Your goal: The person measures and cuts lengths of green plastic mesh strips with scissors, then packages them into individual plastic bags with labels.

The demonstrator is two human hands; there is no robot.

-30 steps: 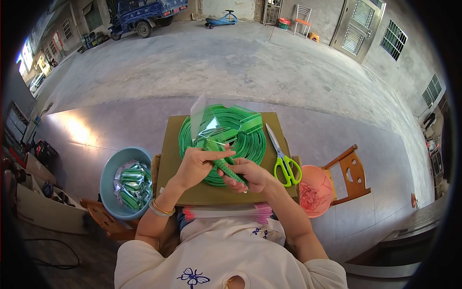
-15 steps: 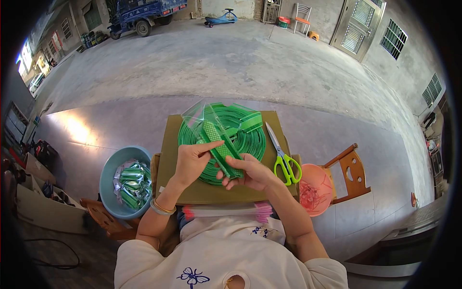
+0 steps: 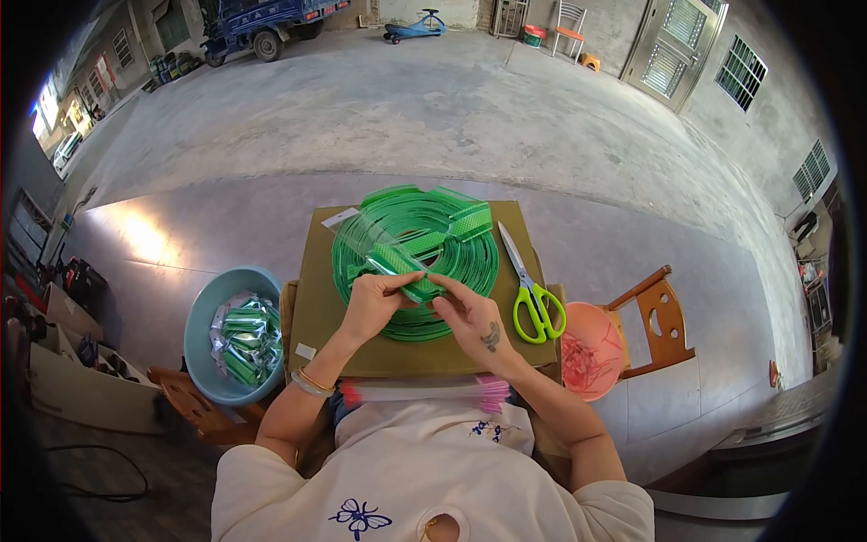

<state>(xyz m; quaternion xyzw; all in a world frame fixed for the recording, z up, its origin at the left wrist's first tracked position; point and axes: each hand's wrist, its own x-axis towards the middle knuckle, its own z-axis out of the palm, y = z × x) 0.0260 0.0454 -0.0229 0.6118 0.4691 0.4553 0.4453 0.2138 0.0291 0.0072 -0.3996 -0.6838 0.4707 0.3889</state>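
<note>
A folded length of green dotted ribbon sits inside a clear plastic bag, whose pale header end points to the upper left. My left hand is closed on the near end of this bagged ribbon, thumb and index finger pinching. On the other side of the same end, my right hand pinches with its fingertips almost touching the left ones. Directly underneath lies a large flat coil of green ribbon on a brown box top. Scissors with lime-green handles rest to the right of the coil.
At left, a blue basin holds several bagged green ribbons. A pink basin with reddish strips stands at right beside a wooden chair. Pink-ended clear bags lie across my lap. A blue vehicle is parked far off.
The bagged ribbon has been lowered toward the coil and tilted flatter. My right hand has turned palm down, and both hands' fingertips have come together at its near end.
</note>
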